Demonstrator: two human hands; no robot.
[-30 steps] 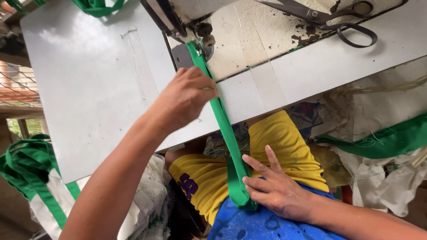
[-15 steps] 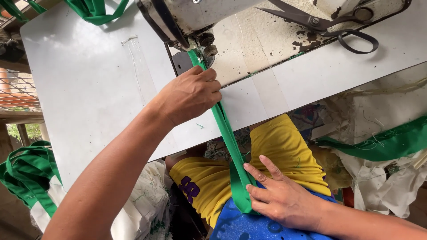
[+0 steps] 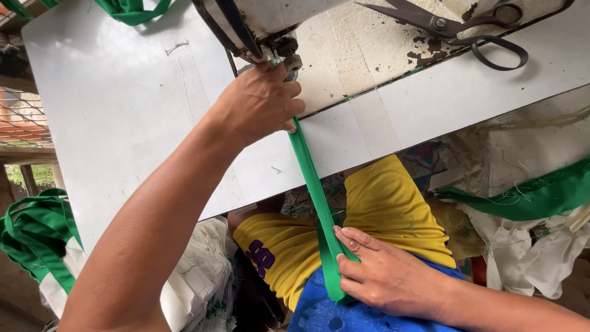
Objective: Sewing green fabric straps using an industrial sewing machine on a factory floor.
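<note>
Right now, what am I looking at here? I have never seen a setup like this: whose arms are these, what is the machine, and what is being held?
The one picture comes from a camera worn on the person's head, looking down at their own two bare hands. At the top stands an old sewing machine on a white table. The left hand presses a green strap onto the table right by the needle area. The strap runs off the table edge down to the lap, where the right hand pinches it flat. Black scissors lie on the machine's worn bed. More green straps hang at lower left, and another green band lies on white cloth at right.
</note>
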